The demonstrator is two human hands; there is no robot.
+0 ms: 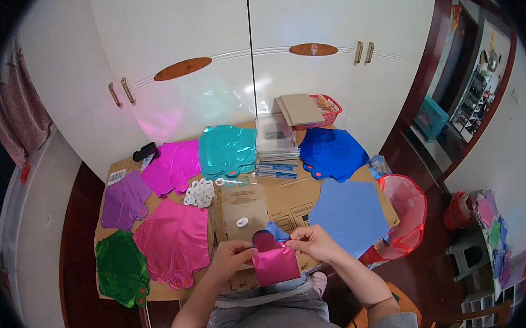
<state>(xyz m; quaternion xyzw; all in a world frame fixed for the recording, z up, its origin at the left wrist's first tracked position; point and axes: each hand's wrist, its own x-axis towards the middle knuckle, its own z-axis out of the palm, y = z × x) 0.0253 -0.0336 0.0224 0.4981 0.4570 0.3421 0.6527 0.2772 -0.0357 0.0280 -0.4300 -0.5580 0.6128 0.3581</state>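
In front of my body, at the table's near edge, I hold a folded shiny pink foil sheet (275, 268) that looks like a flat, airless balloon. A dark, rounded flap stands up at its top. My left hand (235, 255) pinches its upper left corner, thumb against fingers. At the upper right corner my right hand (312, 243) has the same kind of pinch. Just behind the flap shows a bit of light blue material (276, 231), partly hidden. Beyond my hands, a white ring-shaped coil (241, 222) lies on a clear plastic bag (244, 202).
Flat foil sheets surround the cardboard-covered table: green (121, 268), pink (174, 240), purple (123, 201), magenta (174, 165), teal (228, 151), dark blue (333, 152) and light blue (349, 216). White coils (200, 194) are heaped at centre left. A red-rimmed bin (405, 206) stands right.
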